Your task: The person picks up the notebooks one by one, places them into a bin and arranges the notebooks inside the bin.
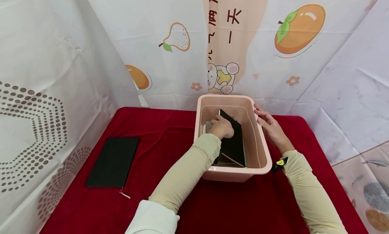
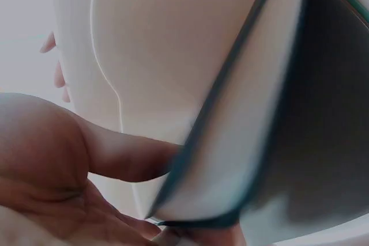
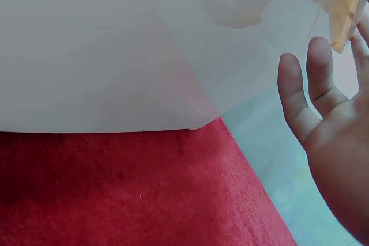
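My left hand point(image 1: 222, 127) reaches down into a pink plastic bin point(image 1: 261, 149) and grips a black-covered notebook point(image 1: 232, 139). In the left wrist view the thumb presses one cover of the notebook point(image 2: 277, 108), whose pale page edge faces the camera; the fingers below are partly hidden. The notebook stands tilted inside the bin. My right hand point(image 1: 273, 131) rests against the bin's right rim with its fingers extended. From the right wrist camera, the right hand point(image 3: 340, 125) appears beside the pale bin wall point(image 3: 104, 50), fingers apart near the rim.
A flat black notebook point(image 1: 113, 162) with a small pale cord tag point(image 1: 125, 195) lies on the red cloth point(image 1: 164, 132) at left. Something grey point(image 1: 208, 126) shows inside the bin beside the left hand. Printed curtains point(image 1: 176, 72) hang behind the table.
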`<action>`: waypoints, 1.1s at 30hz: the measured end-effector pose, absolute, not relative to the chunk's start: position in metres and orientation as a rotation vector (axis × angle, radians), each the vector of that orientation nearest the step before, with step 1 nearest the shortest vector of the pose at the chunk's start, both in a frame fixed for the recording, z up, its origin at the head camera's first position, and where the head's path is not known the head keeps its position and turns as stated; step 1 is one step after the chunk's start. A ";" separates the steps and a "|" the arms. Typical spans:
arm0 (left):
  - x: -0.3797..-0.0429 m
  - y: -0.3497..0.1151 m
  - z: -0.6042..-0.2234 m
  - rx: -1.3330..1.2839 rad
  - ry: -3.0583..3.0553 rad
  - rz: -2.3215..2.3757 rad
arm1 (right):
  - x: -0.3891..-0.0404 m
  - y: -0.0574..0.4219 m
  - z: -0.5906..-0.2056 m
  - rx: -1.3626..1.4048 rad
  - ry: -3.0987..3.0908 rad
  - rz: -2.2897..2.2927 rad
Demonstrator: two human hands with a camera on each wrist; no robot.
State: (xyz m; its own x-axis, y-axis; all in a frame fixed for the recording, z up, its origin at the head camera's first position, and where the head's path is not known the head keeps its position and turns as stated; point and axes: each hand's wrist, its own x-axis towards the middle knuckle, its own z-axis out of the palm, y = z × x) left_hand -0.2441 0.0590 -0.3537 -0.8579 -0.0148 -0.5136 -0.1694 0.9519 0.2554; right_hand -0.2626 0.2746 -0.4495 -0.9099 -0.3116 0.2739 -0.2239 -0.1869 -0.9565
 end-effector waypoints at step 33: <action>-0.249 0.058 -0.360 -0.430 2.527 0.378 | -0.261 0.274 -0.448 -0.620 1.953 -2.317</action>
State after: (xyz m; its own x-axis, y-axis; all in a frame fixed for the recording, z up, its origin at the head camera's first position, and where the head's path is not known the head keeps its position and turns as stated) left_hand -0.2490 0.0582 -0.3599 -0.8010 -0.2236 -0.5554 -0.3764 0.9094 0.1769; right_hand -0.2610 0.2738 -0.4476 -0.9185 -0.2893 0.2695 -0.2166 -0.2021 -0.9551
